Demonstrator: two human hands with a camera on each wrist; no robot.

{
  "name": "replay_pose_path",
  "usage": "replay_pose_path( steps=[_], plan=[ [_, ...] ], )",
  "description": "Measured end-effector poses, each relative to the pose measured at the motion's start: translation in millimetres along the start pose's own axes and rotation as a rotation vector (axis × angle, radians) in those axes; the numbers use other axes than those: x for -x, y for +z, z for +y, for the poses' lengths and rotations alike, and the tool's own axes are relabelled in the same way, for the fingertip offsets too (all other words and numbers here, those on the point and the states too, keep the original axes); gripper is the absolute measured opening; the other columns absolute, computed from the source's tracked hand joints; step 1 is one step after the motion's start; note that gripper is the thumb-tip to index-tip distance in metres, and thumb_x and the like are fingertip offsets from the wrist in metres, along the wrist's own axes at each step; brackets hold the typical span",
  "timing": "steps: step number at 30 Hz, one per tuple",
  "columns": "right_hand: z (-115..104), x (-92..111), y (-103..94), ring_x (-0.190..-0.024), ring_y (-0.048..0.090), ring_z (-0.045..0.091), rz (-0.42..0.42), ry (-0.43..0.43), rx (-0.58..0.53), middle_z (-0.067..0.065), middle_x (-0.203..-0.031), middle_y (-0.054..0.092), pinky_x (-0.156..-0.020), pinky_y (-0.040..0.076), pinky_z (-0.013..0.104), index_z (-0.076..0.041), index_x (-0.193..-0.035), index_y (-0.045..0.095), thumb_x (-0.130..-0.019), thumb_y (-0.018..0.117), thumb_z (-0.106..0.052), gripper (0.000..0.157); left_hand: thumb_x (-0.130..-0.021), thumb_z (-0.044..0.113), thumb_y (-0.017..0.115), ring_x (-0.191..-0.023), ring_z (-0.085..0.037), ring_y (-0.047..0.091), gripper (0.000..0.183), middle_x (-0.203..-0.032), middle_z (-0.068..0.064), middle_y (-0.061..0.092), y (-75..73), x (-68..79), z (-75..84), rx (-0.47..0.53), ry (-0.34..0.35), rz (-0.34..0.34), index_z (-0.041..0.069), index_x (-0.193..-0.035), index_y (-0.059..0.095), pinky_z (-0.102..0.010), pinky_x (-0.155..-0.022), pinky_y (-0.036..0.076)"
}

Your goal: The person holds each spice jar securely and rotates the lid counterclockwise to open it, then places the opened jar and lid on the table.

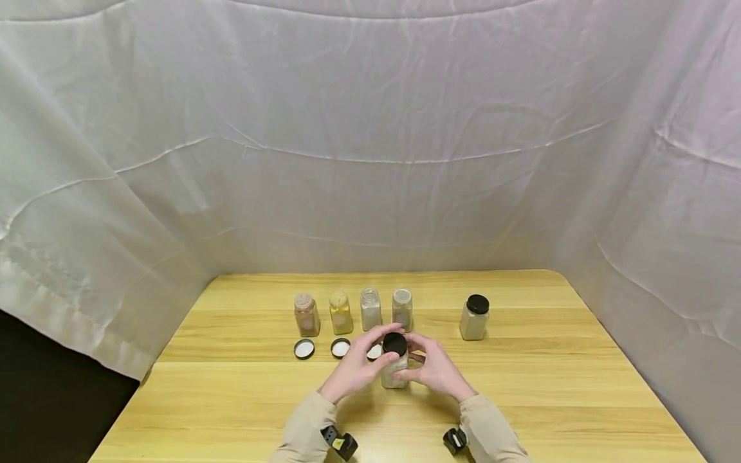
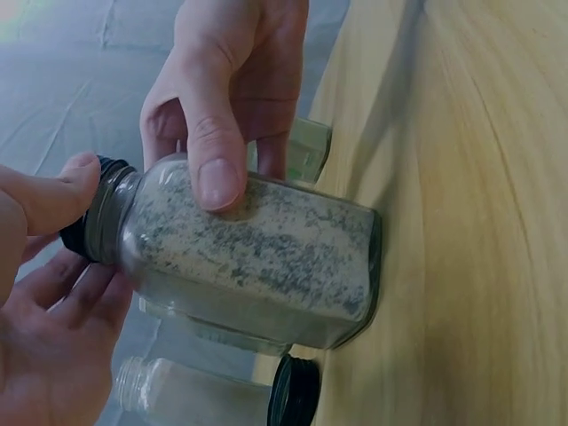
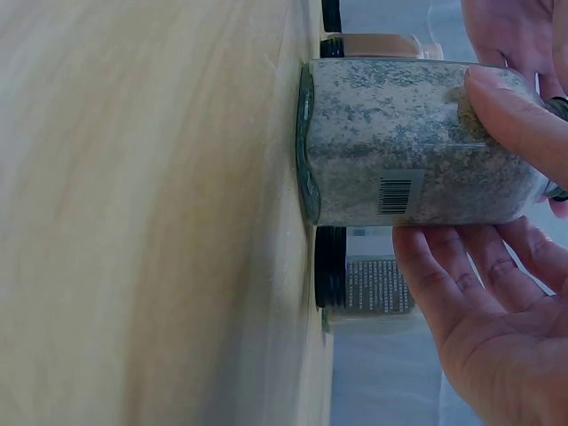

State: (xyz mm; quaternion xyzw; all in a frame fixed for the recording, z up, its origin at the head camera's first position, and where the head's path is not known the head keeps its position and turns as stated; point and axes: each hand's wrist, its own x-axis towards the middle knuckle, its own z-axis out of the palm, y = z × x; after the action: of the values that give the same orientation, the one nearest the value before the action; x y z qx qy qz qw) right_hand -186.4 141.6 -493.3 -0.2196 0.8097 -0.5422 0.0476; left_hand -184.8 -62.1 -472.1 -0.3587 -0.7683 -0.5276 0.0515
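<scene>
Both hands are on a clear glass jar of pale, dark-speckled seasoning [image 2: 257, 240], upright with its base at the table. Its black lid [image 1: 395, 344] is on the mouth. With thumb and fingers, my left hand [image 1: 354, 371] pinches that lid at its sides. My right hand [image 1: 438, 373] grips the jar's body, its thumb on one face and the fingers at the opposite side, as the right wrist view shows. A barcode label [image 3: 396, 193] is on one face of the jar.
Behind stand lidless jars: a pinkish one [image 1: 307, 316], a yellow one [image 1: 341, 314], a whitish one [image 1: 370, 310] and a greyish one [image 1: 402, 308]. Black-rimmed lids [image 1: 303, 349] lie before them. A capped jar [image 1: 474, 321] stands to the right on the wooden table [image 1: 556, 392].
</scene>
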Motion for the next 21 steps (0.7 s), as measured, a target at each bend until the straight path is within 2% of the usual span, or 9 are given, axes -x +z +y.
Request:
replay_pose_path(
  steps=[6,10,13,17,21],
  plan=[
    [-2,0,-0.6,-0.115,0.065,0.033,-0.007,-0.013,-0.01,0.02,-0.126,0.065,-0.104,0.055,0.039,0.0,-0.127,0.06,-0.077,0.087,-0.007,0.057,-0.086,0.017,0.079,-0.118,-0.028,0.065,0.057,-0.126,-0.014,0.068,3.9,-2.2,0.8,-0.022,-0.057,0.11,0.008,-0.138,0.057,-0.046,-0.101,0.056],
    [-2,1,-0.7,-0.115,0.065,0.033,-0.01,-0.015,-0.005,0.02,-0.126,0.066,-0.104,0.055,0.04,0.0,-0.127,0.061,-0.077,0.087,-0.009,0.058,-0.084,0.017,0.081,-0.118,-0.029,0.064,0.06,-0.127,-0.015,0.067,3.9,-1.8,2.4,-0.04,-0.035,0.119,0.007,-0.139,0.056,-0.048,-0.1,0.056],
    [-1,1,-0.7,-0.114,0.065,0.032,-0.009,-0.011,0.006,0.019,-0.127,0.066,-0.104,0.055,0.041,-0.001,-0.128,0.061,-0.077,0.087,-0.01,0.058,-0.087,0.018,0.079,-0.124,-0.031,0.061,0.062,-0.136,-0.015,0.063,1.7,-0.7,3.2,-0.046,-0.01,0.075,0.006,-0.142,0.053,-0.046,-0.103,0.054],
    [-1,1,-0.5,-0.114,0.065,0.033,-0.01,-0.013,0.004,0.019,-0.127,0.066,-0.104,0.055,0.04,-0.001,-0.128,0.06,-0.078,0.086,-0.009,0.057,-0.097,0.017,0.067,-0.137,-0.033,0.053,0.056,-0.15,-0.016,0.053,-3.2,-0.8,3.6,-0.021,-0.005,-0.036,0.005,-0.148,0.047,-0.046,-0.113,0.048],
    [0,1,-0.3,-0.117,0.064,0.036,-0.011,-0.011,-0.002,0.022,-0.129,0.064,-0.104,0.055,0.04,0.002,-0.131,0.058,-0.078,0.086,-0.007,0.06,-0.103,0.014,0.057,-0.139,-0.033,0.051,0.048,-0.152,-0.016,0.051,-6.9,-1.8,3.5,0.0,-0.013,-0.116,0.005,-0.149,0.046,-0.046,-0.117,0.045]
  ],
)
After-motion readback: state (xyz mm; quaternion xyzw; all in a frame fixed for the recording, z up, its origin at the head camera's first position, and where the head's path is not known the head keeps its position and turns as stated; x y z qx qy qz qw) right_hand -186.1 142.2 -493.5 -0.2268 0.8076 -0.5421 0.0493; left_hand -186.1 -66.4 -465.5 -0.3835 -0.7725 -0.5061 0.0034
